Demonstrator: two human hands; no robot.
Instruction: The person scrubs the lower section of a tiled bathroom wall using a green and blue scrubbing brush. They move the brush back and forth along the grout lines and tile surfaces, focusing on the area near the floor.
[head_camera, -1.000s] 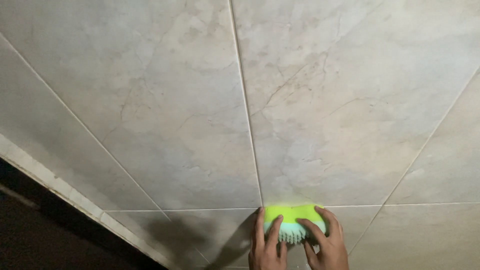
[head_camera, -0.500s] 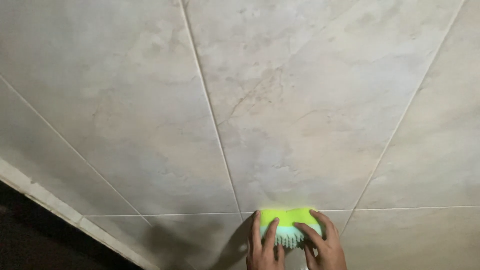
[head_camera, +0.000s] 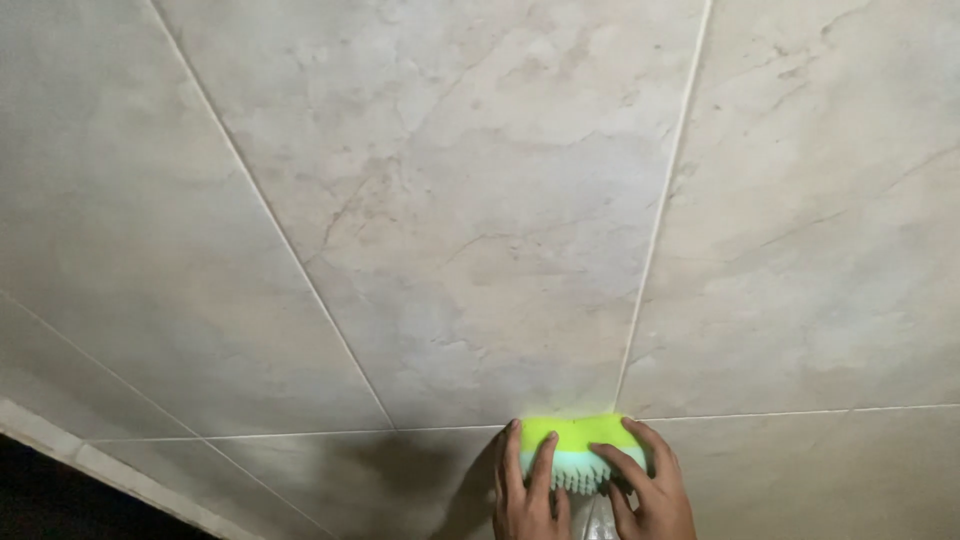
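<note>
both hands, our left hand (head_camera: 525, 490) and right hand (head_camera: 650, 490), are grasping the green scrub brush (head_camera: 578, 448) at the tiled surface's (head_camera: 480, 250) bottom edge, pressing evenly along the grout line (head_camera: 800, 411).

You're looking at large marbled beige-grey tiles (head_camera: 480, 220) filling nearly the whole view; thin pale grout lines (head_camera: 655, 230) cross them diagonally and meet near the bottom edge; a light raised border strip (head_camera: 110, 470) runs along the lower-left corner; beyond it a dark unlit area (head_camera: 50, 505); lighting dim, warm, slightly uneven.
</note>
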